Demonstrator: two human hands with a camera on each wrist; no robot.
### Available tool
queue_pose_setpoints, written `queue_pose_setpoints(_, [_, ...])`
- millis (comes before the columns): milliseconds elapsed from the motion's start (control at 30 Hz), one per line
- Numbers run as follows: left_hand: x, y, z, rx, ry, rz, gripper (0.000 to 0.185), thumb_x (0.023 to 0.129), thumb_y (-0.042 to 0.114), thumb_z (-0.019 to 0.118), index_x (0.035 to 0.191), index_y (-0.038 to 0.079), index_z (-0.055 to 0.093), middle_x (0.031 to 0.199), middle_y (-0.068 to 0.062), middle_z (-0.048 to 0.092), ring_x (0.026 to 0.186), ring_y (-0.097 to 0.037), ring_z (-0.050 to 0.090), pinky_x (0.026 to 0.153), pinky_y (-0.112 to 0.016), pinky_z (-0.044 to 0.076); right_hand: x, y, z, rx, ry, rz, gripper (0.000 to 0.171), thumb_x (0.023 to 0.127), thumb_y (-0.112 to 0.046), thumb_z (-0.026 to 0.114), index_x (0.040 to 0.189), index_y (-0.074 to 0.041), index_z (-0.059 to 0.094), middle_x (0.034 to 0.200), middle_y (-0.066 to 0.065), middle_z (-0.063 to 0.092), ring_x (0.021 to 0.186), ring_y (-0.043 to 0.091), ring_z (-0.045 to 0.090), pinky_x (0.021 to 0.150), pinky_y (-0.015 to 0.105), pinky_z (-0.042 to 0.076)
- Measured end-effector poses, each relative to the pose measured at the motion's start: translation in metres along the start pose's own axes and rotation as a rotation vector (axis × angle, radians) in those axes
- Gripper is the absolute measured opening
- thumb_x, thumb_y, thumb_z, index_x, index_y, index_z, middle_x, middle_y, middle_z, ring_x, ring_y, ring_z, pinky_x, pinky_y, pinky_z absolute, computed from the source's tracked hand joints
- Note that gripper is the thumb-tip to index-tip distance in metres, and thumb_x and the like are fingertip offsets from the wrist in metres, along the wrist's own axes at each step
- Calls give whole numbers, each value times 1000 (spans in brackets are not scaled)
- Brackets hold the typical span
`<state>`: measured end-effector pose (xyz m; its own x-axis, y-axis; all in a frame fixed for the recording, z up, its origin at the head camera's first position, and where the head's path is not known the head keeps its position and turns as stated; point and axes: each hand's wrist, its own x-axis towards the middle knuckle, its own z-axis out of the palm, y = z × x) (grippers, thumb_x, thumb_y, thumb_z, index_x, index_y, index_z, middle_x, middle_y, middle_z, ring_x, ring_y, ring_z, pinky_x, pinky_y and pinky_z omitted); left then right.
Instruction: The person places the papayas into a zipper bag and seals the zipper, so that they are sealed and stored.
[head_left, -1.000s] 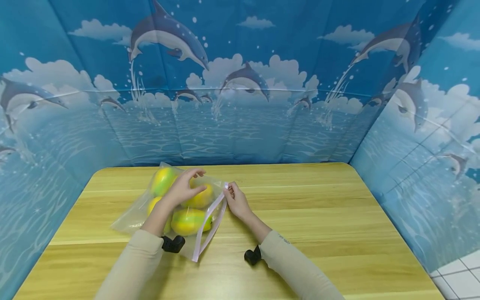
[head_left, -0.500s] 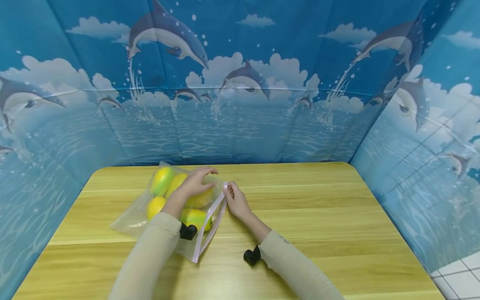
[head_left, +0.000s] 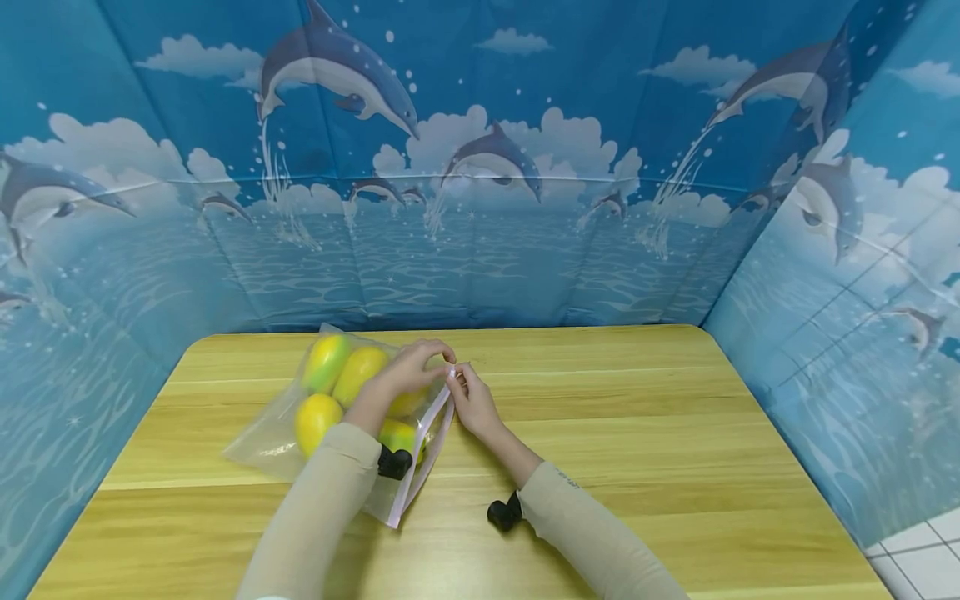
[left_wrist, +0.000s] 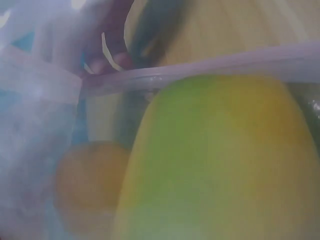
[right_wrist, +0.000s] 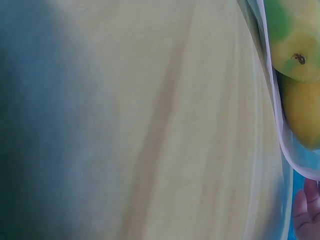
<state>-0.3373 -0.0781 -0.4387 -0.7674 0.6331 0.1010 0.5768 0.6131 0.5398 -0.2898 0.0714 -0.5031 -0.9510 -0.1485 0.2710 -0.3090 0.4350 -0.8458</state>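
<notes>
A clear zip bag with a pale pink zip edge lies on the left of the table, its mouth facing right. Several yellow-green mangoes are inside; one mango looms large in the left wrist view. My right hand pinches the far corner of the zip edge. Above the bag, my left hand reaches over the mangoes, fingers curved and thumb apart. Its fingertips are at the same corner, close to the right fingertips; whether they grip it is too small to tell. Part of the mouth stands apart.
The bag rests on a wooden table with rounded far corners. A blue dolphin-print curtain rises behind it and at both sides. A black wrist camera sits at the right cuff, another at the left.
My left hand has moved right across the bag, from over the mangoes to the zip corner. My right hand has kept its hold there, and the bag has barely moved.
</notes>
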Motion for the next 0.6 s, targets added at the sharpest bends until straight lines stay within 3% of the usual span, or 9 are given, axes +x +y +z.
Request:
queue_pose_setpoints(167, [0, 0, 2, -2, 29, -12, 9, 90, 16, 56, 96, 11, 61, 101, -4, 62, 105, -29, 52, 90, -46, 41, 0, 0, -1, -1, -2, -8, 21, 96, -20, 44, 107, -5, 53, 85, 9, 58, 75, 15, 53, 64, 22, 47])
queue_pose_setpoints(600, [1, 2, 2, -49, 45, -59, 6, 89, 14, 55, 89, 11, 61, 95, -1, 60, 96, -21, 51, 87, -38, 44, 0, -3, 0, -4, 24, 10, 22, 97, -23, 43, 103, -6, 56, 85, 7, 59, 76, 15, 54, 65, 23, 48])
